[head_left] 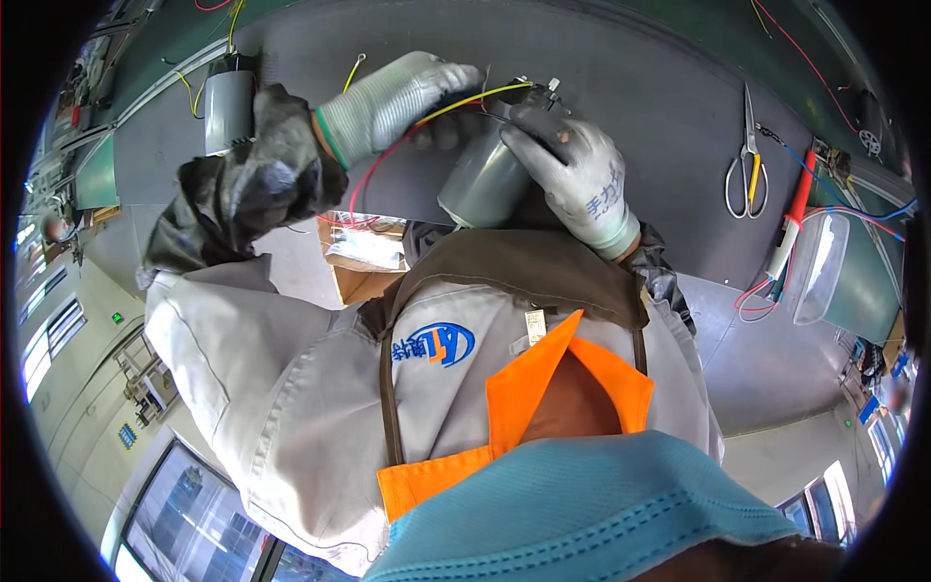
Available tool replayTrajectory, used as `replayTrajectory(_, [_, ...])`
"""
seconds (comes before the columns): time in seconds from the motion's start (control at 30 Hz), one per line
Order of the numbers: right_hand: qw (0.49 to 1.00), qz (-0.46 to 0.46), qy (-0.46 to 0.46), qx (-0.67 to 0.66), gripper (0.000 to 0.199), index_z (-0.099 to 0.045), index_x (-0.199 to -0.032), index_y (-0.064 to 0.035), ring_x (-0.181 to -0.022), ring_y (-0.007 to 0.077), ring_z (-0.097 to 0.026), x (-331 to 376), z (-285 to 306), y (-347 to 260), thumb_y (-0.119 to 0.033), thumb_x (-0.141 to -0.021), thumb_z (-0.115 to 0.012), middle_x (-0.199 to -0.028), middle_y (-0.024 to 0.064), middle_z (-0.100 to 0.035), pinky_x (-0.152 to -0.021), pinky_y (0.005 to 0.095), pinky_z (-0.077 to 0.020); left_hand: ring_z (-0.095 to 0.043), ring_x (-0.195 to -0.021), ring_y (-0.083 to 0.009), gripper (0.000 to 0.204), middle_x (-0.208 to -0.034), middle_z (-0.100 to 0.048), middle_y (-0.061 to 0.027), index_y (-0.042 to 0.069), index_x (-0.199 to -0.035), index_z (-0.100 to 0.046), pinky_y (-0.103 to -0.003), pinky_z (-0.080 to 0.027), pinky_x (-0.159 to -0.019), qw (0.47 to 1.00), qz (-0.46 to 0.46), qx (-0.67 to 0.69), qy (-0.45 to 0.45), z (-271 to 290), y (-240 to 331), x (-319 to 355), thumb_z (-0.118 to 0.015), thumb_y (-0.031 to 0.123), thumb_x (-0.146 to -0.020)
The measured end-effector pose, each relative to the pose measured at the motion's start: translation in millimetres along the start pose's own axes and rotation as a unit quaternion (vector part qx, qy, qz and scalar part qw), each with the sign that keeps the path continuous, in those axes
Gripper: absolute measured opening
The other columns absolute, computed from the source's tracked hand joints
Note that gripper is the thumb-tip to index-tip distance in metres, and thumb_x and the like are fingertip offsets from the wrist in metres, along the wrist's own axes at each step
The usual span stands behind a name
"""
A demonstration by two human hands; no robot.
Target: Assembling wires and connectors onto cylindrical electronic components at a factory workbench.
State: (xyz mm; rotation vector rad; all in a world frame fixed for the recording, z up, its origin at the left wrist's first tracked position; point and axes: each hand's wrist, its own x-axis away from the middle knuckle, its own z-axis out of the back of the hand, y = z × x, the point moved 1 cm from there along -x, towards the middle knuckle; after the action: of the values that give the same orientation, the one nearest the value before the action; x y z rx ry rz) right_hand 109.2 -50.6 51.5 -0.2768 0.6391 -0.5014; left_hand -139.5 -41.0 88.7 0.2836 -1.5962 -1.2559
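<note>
A grey cylindrical motor housing (485, 179) lies tilted on the dark bench near its front edge. My gloved right hand (582, 179) is closed around its upper end, where metal terminals show. From that end a yellow wire (475, 98) and a red wire (367, 175) run left beneath my other hand. My gloved left hand (402, 102) has its fingers bent together at these leads, just left of the housing. Its dark fingertips partly hide which lead they pinch. A ring terminal (362, 58) on a yellow-green lead sticks out behind the left wrist.
Another grey motor (228, 107) with wires stands at the bench's left. Scissors (748, 160) with a yellow-marked handle lie on the right. Beyond them are a red-and-white soldering-iron-like tool (795, 213) and a clear tray (822, 267). An open cardboard box (364, 284) sits below the bench edge.
</note>
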Motion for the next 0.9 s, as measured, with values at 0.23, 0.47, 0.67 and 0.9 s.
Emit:
replayTrajectory(0.23, [0.727,-0.375,0.075,-0.570,0.025,-0.070,-0.117,-0.0033,-0.075,0.0083,-0.067,-18.5,5.1,10.0,0.000,-0.097,-0.055,-0.100,0.0050,-0.073,-0.062,0.0229,-0.0544,-0.057,-0.061,-0.0041,0.027,-0.083,-0.066,-0.0008,-0.001,-0.107,-0.065,-0.017,-0.040,-0.048,0.954,-0.052,0.214,0.206,-45.0,-22.5,-22.0,-0.063,0.024,-0.097])
replayTrajectory(0.47, [0.710,-0.454,0.071,-0.533,0.042,-0.058,-0.136,-0.0014,-0.066,0.0082,-0.064,-26.3,20.8,23.5,-0.001,-0.094,-0.058,-0.090,0.0089,-0.071,-0.054,0.0210,-0.0526,-0.054,-0.057,-0.0002,0.019,-0.078,-0.067,0.0026,0.002,-0.103,-0.071,-0.015,-0.038,-0.048,0.915,-0.087,0.308,0.245,-67.9,-15.2,-34.7,-0.072,0.018,-0.093])
replayTrajectory(0.67, [0.706,-0.472,0.013,-0.527,0.045,-0.058,-0.136,-0.0009,-0.062,0.0068,-0.060,-26.8,25.3,32.4,-0.004,-0.091,-0.061,-0.091,0.0074,-0.070,-0.050,0.0199,-0.0490,-0.058,-0.063,-0.0014,0.016,-0.082,-0.069,-0.0002,-0.001,-0.105,-0.071,-0.016,-0.045,-0.055,0.932,-0.104,0.233,0.257,-72.9,-11.2,-37.5,-0.071,0.010,-0.093])
replayTrajectory(0.9, [0.726,-0.422,-0.118,-0.531,0.047,-0.056,-0.134,0.0060,-0.060,0.0057,-0.058,-14.3,40.6,61.3,-0.010,-0.091,-0.063,-0.087,0.0070,-0.069,-0.048,0.0192,-0.0456,-0.063,-0.079,-0.0063,0.017,-0.093,-0.071,-0.0046,-0.006,-0.107,-0.070,-0.020,-0.052,-0.072,0.920,-0.194,0.252,0.229,-91.4,-2.0,-58.8,-0.068,0.002,-0.093])
